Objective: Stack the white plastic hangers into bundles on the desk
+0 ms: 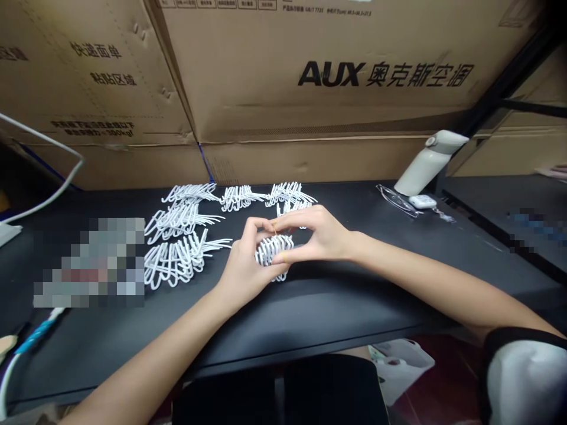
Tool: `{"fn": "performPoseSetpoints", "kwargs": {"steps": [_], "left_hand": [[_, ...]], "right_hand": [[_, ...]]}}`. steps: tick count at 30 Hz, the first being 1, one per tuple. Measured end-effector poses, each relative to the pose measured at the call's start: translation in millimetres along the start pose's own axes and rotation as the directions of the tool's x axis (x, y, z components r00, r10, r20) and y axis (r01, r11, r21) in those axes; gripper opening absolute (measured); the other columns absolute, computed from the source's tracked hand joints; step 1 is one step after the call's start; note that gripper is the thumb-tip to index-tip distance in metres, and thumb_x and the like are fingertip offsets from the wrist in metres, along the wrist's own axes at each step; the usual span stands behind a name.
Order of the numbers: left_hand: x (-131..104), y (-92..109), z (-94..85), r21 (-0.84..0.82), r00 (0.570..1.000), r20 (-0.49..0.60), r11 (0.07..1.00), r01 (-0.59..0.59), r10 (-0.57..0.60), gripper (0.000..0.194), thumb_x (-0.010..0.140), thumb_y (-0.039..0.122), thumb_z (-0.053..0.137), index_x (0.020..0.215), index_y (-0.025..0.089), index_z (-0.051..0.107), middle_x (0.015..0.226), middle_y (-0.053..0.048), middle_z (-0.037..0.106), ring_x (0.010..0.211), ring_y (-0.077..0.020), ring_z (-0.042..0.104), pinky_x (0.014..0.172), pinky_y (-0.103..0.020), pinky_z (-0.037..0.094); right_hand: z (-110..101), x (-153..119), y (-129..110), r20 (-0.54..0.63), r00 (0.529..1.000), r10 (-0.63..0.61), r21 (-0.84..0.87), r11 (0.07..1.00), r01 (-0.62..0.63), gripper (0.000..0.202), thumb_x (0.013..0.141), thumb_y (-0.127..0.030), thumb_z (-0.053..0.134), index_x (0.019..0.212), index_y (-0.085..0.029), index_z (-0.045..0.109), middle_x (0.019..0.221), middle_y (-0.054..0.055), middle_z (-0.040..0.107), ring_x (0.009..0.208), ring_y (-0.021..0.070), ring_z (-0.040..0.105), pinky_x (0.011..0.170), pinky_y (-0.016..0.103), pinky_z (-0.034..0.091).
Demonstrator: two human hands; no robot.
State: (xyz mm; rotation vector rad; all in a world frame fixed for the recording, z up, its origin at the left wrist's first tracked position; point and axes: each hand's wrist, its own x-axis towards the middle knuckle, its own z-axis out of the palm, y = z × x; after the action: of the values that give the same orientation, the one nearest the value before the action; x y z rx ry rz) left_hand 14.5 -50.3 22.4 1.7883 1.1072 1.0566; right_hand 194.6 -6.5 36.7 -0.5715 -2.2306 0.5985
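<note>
A bundle of white bent wire-like pieces (274, 249) is held between both hands above the front half of the black table. My left hand (247, 260) is closed around its left side, with thumb and fingers pressed on it. From the right, my right hand (316, 233) grips the same bundle between thumb and fingers. A thin orange-yellow strand, like a rubber band (275, 228), shows at the fingertips above the bundle. Similar white bundles lie to the left (175, 260) and behind the hands (290, 192). The fingers hide part of the held bundle.
Cardboard boxes (310, 112) stand along the back of the black table (310, 319). At the right are a white bottle (423, 168), a small white case (422, 202) and clear glasses (396, 200). A blurred-out object (95, 262) and white cables (66, 177) lie left.
</note>
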Motion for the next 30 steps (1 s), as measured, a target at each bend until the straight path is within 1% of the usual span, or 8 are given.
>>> {"fn": "performPoseSetpoints", "kwargs": {"steps": [5,9,14,19,23,26,28,30], "left_hand": [[-1.6,-10.2,3.8,-0.072,0.997,-0.003,0.995,0.071,-0.072,0.052,0.063,0.021,0.073,0.097,0.025,0.034,0.096,-0.001,0.066,0.086,-0.0220,0.066,0.077,-0.033,0.046],[-0.5,-14.2,3.4,0.034,0.992,0.040,0.993,0.117,-0.118,0.052,0.063,0.031,0.075,0.097,0.024,0.036,0.081,0.002,0.062,0.069,-0.0175,0.059,0.064,-0.029,0.043],[-0.2,-10.8,3.9,0.131,0.984,0.100,0.982,0.136,-0.149,0.057,0.060,0.044,0.079,0.096,0.022,0.041,0.085,0.000,0.062,0.072,-0.0190,0.059,0.061,-0.030,0.043],[-1.1,-14.5,6.4,0.251,0.992,0.103,0.967,0.050,-0.078,0.051,0.064,0.048,0.075,0.098,0.019,0.050,0.096,-0.006,0.059,0.084,-0.0260,0.059,0.067,-0.036,0.046],[-0.9,-18.2,10.6,0.382,0.992,0.126,0.923,-0.041,-0.008,0.040,0.071,0.044,0.068,0.098,0.018,0.055,0.098,-0.008,0.055,0.090,-0.0278,0.056,0.078,-0.042,0.045],[0.1,-17.5,11.5,0.465,0.989,0.137,0.885,-0.012,-0.058,0.034,0.072,0.042,0.065,0.094,0.018,0.055,0.098,-0.009,0.055,0.090,-0.0283,0.055,0.080,-0.045,0.045],[1.7,-17.3,8.6,0.439,0.988,0.120,0.898,0.034,-0.096,0.038,0.069,0.039,0.067,0.098,0.018,0.053,0.101,-0.009,0.057,0.092,-0.0287,0.055,0.081,-0.045,0.045],[3.7,-18.2,3.0,0.339,0.984,0.132,0.939,0.066,-0.117,0.052,0.064,0.037,0.073,0.107,0.018,0.050,0.105,-0.008,0.059,0.097,-0.0283,0.057,0.083,-0.042,0.046]], "right_hand": [[4.3,0.0,-6.0,-0.032,0.995,-0.094,-0.074,0.993,0.092,0.040,0.070,-0.044,0.076,0.100,-0.019,0.068,0.103,0.011,0.072,0.093,0.0243,0.068,0.086,0.037,0.053],[6.3,-2.8,-1.5,0.002,0.988,-0.156,-0.111,0.982,0.155,0.043,0.073,-0.042,0.074,0.107,-0.018,0.066,0.106,0.012,0.071,0.096,0.0246,0.067,0.088,0.038,0.052],[9.9,-7.2,4.3,0.019,0.986,-0.167,-0.175,0.970,0.168,0.032,0.074,-0.041,0.073,0.098,-0.020,0.069,0.091,0.009,0.072,0.081,0.0221,0.067,0.076,0.034,0.052],[14.9,-7.6,-4.2,0.056,0.981,-0.186,-0.284,0.939,0.194,0.029,0.079,-0.047,0.067,0.089,-0.020,0.066,0.077,0.007,0.068,0.067,0.0181,0.061,0.065,0.030,0.048],[16.2,-5.9,-13.5,0.113,0.970,-0.217,-0.354,0.903,0.243,0.030,0.086,-0.044,0.059,0.092,-0.015,0.063,0.079,0.009,0.065,0.068,0.0174,0.058,0.061,0.028,0.044],[15.9,-4.4,-18.4,0.156,0.974,-0.166,-0.406,0.888,0.217,0.026,0.089,-0.038,0.055,0.093,-0.013,0.062,0.081,0.009,0.064,0.068,0.0169,0.056,0.062,0.028,0.043],[14.7,-3.2,-19.7,0.181,0.976,-0.122,-0.415,0.890,0.188,0.022,0.089,-0.034,0.054,0.092,-0.013,0.062,0.079,0.008,0.063,0.066,0.0162,0.055,0.061,0.028,0.043],[12.0,-2.1,-19.7,0.212,0.972,-0.104,-0.388,0.904,0.181,0.019,0.088,-0.031,0.055,0.091,-0.013,0.062,0.080,0.008,0.063,0.068,0.0161,0.054,0.062,0.027,0.043]]}}
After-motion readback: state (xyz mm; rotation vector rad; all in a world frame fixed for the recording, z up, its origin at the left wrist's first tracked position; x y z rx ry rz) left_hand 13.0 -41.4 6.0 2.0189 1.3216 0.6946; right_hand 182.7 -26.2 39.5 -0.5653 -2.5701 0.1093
